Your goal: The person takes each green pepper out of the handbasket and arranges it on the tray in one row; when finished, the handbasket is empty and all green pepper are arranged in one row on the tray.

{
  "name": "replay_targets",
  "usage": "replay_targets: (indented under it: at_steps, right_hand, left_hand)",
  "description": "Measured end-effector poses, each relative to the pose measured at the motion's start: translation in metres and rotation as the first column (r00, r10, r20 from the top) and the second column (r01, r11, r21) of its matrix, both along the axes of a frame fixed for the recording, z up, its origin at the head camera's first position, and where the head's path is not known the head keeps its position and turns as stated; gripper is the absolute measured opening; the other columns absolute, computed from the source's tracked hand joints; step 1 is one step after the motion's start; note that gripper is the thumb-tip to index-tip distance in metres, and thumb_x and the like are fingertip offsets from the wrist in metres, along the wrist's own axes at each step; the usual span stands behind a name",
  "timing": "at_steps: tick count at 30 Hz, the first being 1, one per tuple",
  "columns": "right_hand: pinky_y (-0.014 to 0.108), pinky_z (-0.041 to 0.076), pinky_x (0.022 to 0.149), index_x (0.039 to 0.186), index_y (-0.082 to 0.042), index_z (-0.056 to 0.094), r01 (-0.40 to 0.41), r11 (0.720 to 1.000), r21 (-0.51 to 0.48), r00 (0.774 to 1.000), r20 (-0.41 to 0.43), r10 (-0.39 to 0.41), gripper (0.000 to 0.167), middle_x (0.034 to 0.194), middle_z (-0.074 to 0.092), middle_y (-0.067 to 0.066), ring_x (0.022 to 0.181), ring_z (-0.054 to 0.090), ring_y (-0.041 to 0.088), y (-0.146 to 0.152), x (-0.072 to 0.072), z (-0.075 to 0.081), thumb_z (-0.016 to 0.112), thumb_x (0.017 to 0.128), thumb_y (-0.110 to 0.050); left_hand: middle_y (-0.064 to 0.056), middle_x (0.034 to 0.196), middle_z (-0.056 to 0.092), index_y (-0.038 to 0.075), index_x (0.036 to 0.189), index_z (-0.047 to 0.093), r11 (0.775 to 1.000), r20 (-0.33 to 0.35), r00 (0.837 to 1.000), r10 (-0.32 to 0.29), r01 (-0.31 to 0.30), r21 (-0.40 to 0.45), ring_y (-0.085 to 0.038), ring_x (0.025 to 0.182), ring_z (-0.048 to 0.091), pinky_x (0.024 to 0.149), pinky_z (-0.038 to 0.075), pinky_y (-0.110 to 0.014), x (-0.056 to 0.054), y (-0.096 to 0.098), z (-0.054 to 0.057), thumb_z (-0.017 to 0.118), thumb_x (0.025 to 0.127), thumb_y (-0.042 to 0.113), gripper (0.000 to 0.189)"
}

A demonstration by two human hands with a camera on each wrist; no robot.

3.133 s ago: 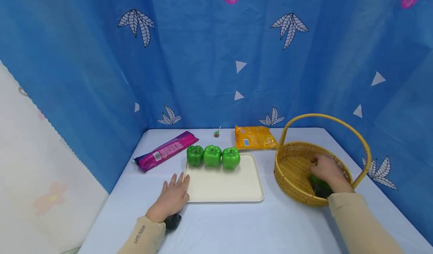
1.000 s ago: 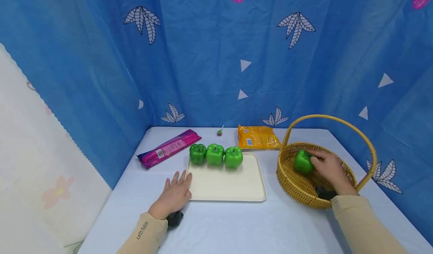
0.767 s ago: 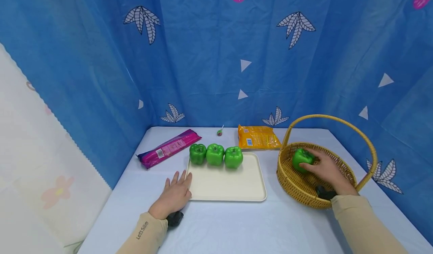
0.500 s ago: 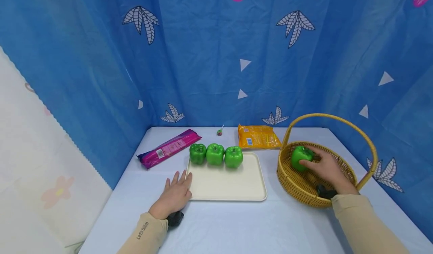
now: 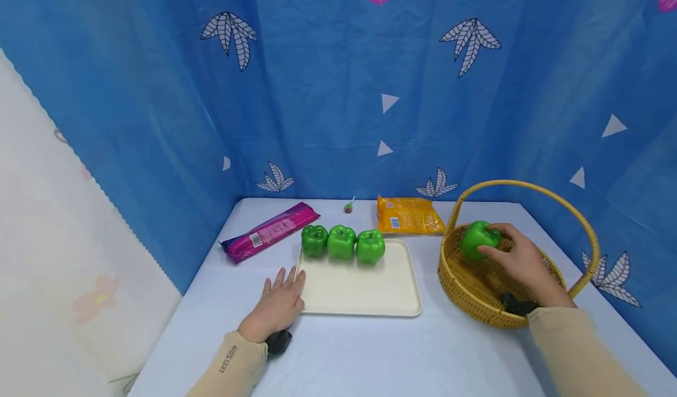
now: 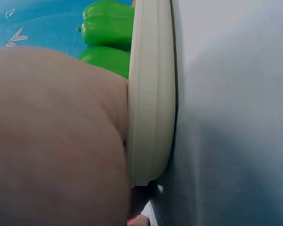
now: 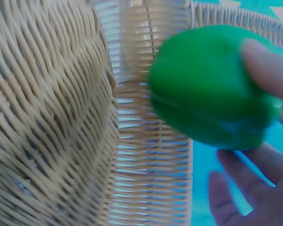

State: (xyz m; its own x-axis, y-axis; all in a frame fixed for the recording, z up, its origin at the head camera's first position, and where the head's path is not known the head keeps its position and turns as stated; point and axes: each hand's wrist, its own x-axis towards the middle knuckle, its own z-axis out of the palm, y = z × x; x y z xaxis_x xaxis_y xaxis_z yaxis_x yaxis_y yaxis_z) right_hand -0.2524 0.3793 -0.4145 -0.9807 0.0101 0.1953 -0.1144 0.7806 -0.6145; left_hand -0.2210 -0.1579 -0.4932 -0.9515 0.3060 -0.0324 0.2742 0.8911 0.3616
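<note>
In the head view, my right hand (image 5: 520, 260) grips a green bell pepper (image 5: 480, 240) inside the wicker basket (image 5: 465, 300). The right wrist view shows thumb and fingers around that pepper (image 7: 212, 87), apart from the woven base. My left hand (image 5: 277, 304) lies with fingers spread at the left edge of a cream tray (image 5: 365, 294). Across the tray's back left stand three more bell peppers in a row: a left one (image 5: 314, 241), a middle one (image 5: 341, 242) and a right one (image 5: 370, 247). The tray's rim (image 6: 153, 94) fills the middle of the left wrist view.
A purple-pink packet (image 5: 270, 232) lies behind the left hand. At the back are a small lollipop (image 5: 348, 208) and an orange packet (image 5: 409, 216). The basket's tall handle (image 5: 529, 184) arches over the right hand. A blue curtain (image 5: 328, 91) hangs behind the table.
My right hand has taken hold of the pepper in the basket and raised it from the basket's bottom toward its far rim. The left hand stays at the tray; the head view shifted slightly.
</note>
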Motion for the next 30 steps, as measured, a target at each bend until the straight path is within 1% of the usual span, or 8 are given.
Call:
replay_targets:
  at_steps: [3, 8, 12, 15, 21, 23, 26, 30]
  right_hand:
    - [0.036, 0.053, 0.068, 0.148, -0.005, 0.044, -0.043, 0.999, 0.02, 0.999, -0.022, 0.044, 0.068, 0.136, 0.051, 0.027, 0.104, 0.059, 0.041, -0.003, 0.008, 0.018, 0.07, 0.097, -0.042]
    - [0.027, 0.058, 0.075, 0.144, -0.01, 0.051, -0.151, 0.988, -0.025, 0.987, -0.056, 0.149, 0.058, 0.138, 0.053, 0.022, 0.11, 0.064, 0.042, -0.023, 0.02, 0.04, 0.074, 0.096, -0.035]
    - [0.038, 0.061, 0.085, 0.141, -0.01, 0.054, -0.22, 0.974, -0.044, 0.975, -0.046, 0.219, 0.057, 0.136, 0.056, 0.02, 0.113, 0.065, 0.04, -0.056, 0.019, 0.042, 0.077, 0.094, -0.031]
    - [0.048, 0.06, 0.088, 0.139, -0.01, 0.056, -0.24, 0.971, -0.013, 0.971, -0.021, 0.239, 0.056, 0.131, 0.061, 0.019, 0.11, 0.066, 0.037, -0.083, 0.011, 0.035, 0.08, 0.091, -0.028]
    - [0.056, 0.055, 0.096, 0.133, -0.005, 0.059, -0.259, 0.96, 0.104, 0.966, 0.012, 0.259, 0.055, 0.132, 0.062, 0.018, 0.116, 0.062, 0.038, -0.133, -0.025, 0.017, 0.084, 0.087, -0.019]
    - [0.056, 0.054, 0.097, 0.132, -0.004, 0.06, -0.254, 0.955, 0.153, 0.967, 0.017, 0.254, 0.055, 0.131, 0.064, 0.018, 0.116, 0.062, 0.038, -0.142, -0.036, 0.011, 0.085, 0.086, -0.02]
    - [0.054, 0.054, 0.096, 0.131, -0.004, 0.061, -0.24, 0.954, 0.183, 0.971, 0.028, 0.239, 0.054, 0.13, 0.065, 0.019, 0.115, 0.063, 0.037, -0.151, -0.048, 0.003, 0.086, 0.085, -0.019]
    - [0.054, 0.055, 0.095, 0.131, -0.004, 0.061, -0.226, 0.956, 0.187, 0.974, 0.041, 0.223, 0.053, 0.129, 0.066, 0.019, 0.113, 0.064, 0.036, -0.156, -0.055, -0.003, 0.085, 0.085, -0.016]
  left_hand:
    - [-0.023, 0.168, 0.025, 0.003, 0.16, 0.034, 1.0, 0.007, 1.0, 0.0, 0.0, 0.002, -0.049, 0.156, 0.015, 0.118, 0.011, -0.076, 0.0, 0.002, -0.002, 0.049, 0.102, 0.023, 0.063]
    - [-0.022, 0.168, 0.023, 0.004, 0.161, 0.033, 1.0, 0.015, 1.0, -0.001, 0.001, -0.008, -0.049, 0.156, 0.014, 0.118, 0.011, -0.075, -0.001, 0.001, -0.002, 0.048, 0.103, 0.024, 0.063]
    - [-0.022, 0.168, 0.023, 0.004, 0.161, 0.032, 1.0, 0.013, 1.0, -0.007, 0.008, -0.009, -0.049, 0.156, 0.013, 0.118, 0.011, -0.075, -0.002, 0.0, -0.002, 0.048, 0.104, 0.026, 0.063]
    - [-0.023, 0.168, 0.024, 0.003, 0.16, 0.033, 1.0, 0.008, 1.0, -0.01, 0.01, 0.002, -0.05, 0.156, 0.014, 0.118, 0.011, -0.076, -0.002, 0.001, -0.002, 0.049, 0.103, 0.025, 0.063]
    - [-0.023, 0.168, 0.025, 0.003, 0.16, 0.034, 1.0, 0.005, 1.0, 0.003, -0.003, 0.002, -0.05, 0.155, 0.015, 0.118, 0.011, -0.076, -0.003, -0.001, -0.003, 0.048, 0.102, 0.024, 0.063]
    - [-0.023, 0.167, 0.025, 0.003, 0.16, 0.035, 1.0, 0.002, 1.0, 0.006, -0.006, 0.011, -0.05, 0.155, 0.015, 0.118, 0.011, -0.076, -0.002, 0.0, -0.002, 0.049, 0.102, 0.023, 0.063]
    - [-0.023, 0.168, 0.025, 0.003, 0.16, 0.034, 1.0, 0.007, 1.0, 0.007, -0.008, 0.018, -0.049, 0.156, 0.015, 0.118, 0.01, -0.075, 0.0, 0.001, -0.001, 0.048, 0.103, 0.023, 0.062]
    - [-0.023, 0.168, 0.024, 0.003, 0.16, 0.034, 1.0, 0.01, 1.0, 0.007, -0.008, 0.012, -0.049, 0.156, 0.014, 0.119, 0.01, -0.074, 0.001, 0.002, 0.003, 0.048, 0.103, 0.022, 0.062]
